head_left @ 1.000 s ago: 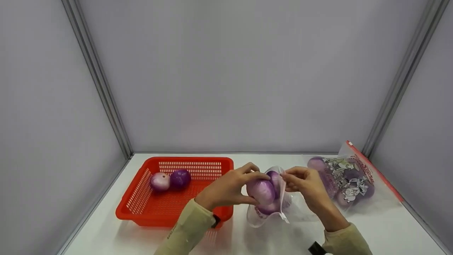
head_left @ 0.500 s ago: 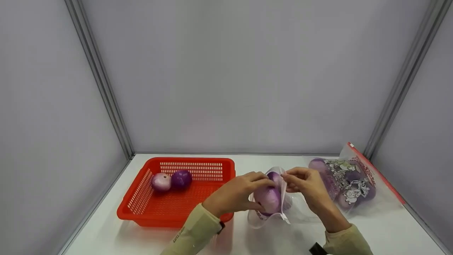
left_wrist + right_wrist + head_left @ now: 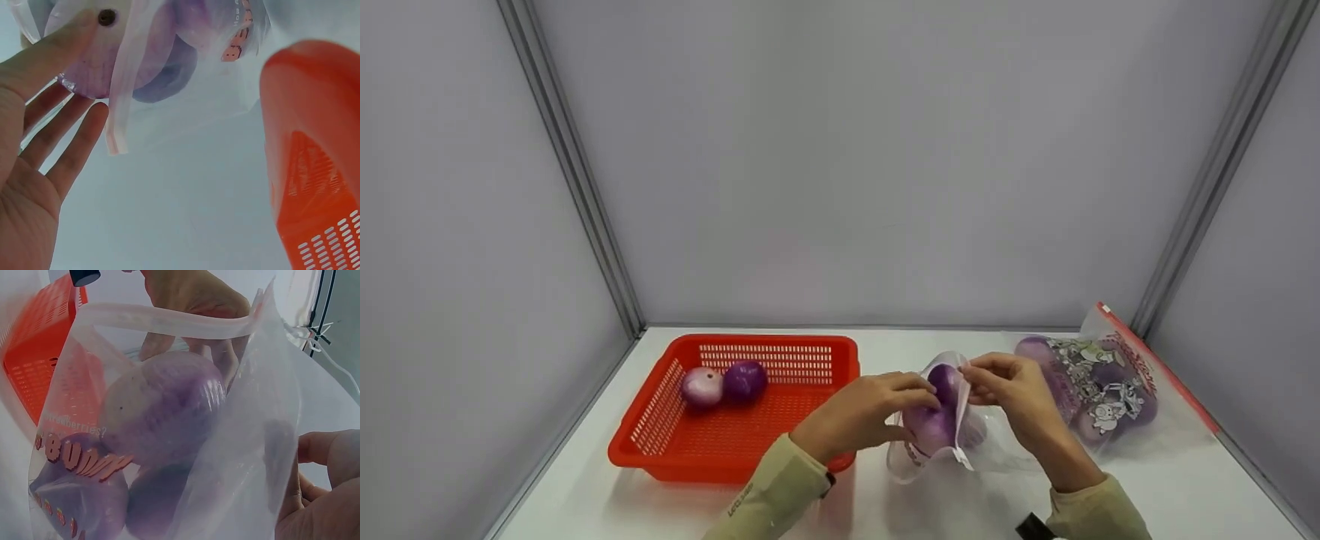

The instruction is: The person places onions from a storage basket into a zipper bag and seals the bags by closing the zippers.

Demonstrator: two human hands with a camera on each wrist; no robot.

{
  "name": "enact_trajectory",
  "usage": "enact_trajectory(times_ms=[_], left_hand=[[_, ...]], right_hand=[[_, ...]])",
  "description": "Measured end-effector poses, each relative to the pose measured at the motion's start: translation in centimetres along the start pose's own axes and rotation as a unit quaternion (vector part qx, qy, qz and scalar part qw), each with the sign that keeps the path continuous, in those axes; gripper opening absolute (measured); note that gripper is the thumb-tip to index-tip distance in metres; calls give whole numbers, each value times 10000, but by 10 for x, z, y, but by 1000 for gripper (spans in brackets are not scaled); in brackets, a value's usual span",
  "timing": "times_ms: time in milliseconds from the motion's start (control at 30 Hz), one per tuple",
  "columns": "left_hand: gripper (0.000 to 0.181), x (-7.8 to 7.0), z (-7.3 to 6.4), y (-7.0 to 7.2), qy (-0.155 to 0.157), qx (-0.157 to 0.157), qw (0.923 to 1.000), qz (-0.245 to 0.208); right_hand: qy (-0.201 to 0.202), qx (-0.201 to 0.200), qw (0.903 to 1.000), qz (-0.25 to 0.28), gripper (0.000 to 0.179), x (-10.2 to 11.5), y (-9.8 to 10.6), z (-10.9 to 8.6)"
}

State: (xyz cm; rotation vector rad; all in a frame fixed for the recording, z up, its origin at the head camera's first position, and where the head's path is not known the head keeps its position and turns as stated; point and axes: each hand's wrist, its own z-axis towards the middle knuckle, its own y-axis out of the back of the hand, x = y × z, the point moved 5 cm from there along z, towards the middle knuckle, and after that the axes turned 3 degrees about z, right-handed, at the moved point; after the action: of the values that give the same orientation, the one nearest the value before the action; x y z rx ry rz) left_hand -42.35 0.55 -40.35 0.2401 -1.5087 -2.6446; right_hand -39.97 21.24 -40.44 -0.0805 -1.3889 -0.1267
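Note:
A purple-and-white onion (image 3: 928, 429) is in the mouth of a clear zip bag (image 3: 906, 466). My left hand (image 3: 859, 416) holds it there, with the thumb on one side and the fingers on the other. In the left wrist view, the thumb lies beside the dark spot on the onion (image 3: 95, 62). My right hand (image 3: 1014, 391) pinches the bag's rim between thumb and fingers. In the right wrist view, more onions (image 3: 84, 495) lie lower in the bag, beneath the held onion (image 3: 174, 402). The plastic blurs them.
A red plastic basket (image 3: 735, 474) stands left of the bag, with a pale onion (image 3: 702, 387) and a dark purple onion (image 3: 745, 381) inside. At the right lies a printed bag (image 3: 1110, 390) with a red zip strip, holding several onions. Grey-white walls enclose the white table (image 3: 577, 495).
My left hand has moved right and slightly down, bringing the onion from outside the bag's opening into it. My right hand has stayed at the rim.

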Motion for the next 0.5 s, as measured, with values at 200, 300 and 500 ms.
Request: enact_trajectory(times_ms=[200,300,500], left_hand=[[43,4,-8,6,12,-184,9998,-82],[48,4,-13,11,70,-148,9998,73],[57,11,-23,25,361,66,9987,364]], right_hand=[[-45,21,10000,34,7,-1,-1,0],[-57,65,10000,36,6,-2,-1,0],[-76,-4,10000,58,5,-3,0,0]])
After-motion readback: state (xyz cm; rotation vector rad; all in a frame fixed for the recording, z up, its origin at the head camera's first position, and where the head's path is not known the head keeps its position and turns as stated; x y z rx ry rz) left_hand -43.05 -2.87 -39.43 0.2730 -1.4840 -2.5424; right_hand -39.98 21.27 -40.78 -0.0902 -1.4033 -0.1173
